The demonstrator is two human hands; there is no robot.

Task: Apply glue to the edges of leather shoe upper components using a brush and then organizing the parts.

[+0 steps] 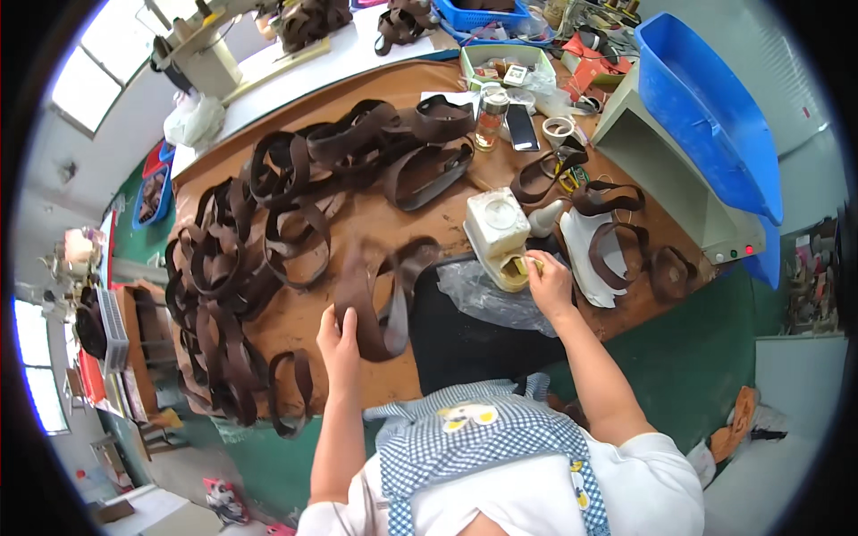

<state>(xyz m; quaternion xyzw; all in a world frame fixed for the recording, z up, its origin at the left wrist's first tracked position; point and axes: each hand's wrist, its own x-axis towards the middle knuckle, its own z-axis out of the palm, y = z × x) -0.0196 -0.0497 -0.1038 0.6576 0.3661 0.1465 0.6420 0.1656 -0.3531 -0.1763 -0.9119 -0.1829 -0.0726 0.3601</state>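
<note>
My left hand (340,346) is closed on a brown strap loop (380,332), which is smeared by motion and hangs over the table's near part. My right hand (549,284) pinches a short yellowish stick-like tool (534,264). The tool's lower end is at the open spout of a whitish plastic container (497,219), where yellowish stuff shows; its tip is hidden. Beneath the container lies clear plastic film (474,299) on a black mat (447,344). A grey cone-shaped bottle (545,217) stands beside the container.
Piled brown strap loops (214,259) cover the left and far table. At the back right are a glass jar (491,116), a phone (521,127), a tape roll (559,129) and scissors (569,174). A grey machine (670,161) carrying a blue bin (706,107) borders the right.
</note>
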